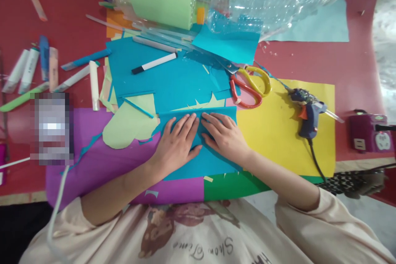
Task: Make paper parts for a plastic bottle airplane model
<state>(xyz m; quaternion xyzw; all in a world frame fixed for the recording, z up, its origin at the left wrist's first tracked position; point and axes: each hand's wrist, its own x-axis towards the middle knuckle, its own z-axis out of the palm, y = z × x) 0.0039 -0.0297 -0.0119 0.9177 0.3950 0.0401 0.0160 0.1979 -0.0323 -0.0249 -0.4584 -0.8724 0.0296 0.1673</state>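
Observation:
Both my hands lie on a blue sheet of paper [198, 163] in front of me, whose far edge looks folded over. My left hand [179, 140] is flat with its fingers stretched toward that far edge. Close beside it, my right hand [225, 134] also presses down flat, fingers extended. Left of my left hand is a pale green paper cut-out [123, 128] with rounded lobes, a thin blue strip [137, 107] lying across it. Scissors [247, 86] with red and yellow handles rest beyond my right hand, their blades partly under another blue piece.
A glue gun [309, 115] lies on yellow paper [272, 140] at the right, near a purple power socket box [368, 132]. Plastic bottles [235, 0] fill the back. Markers [29, 70] and a blurred-out phone [52, 128] are at the left. A black-and-white marker [154, 63] lies on blue paper.

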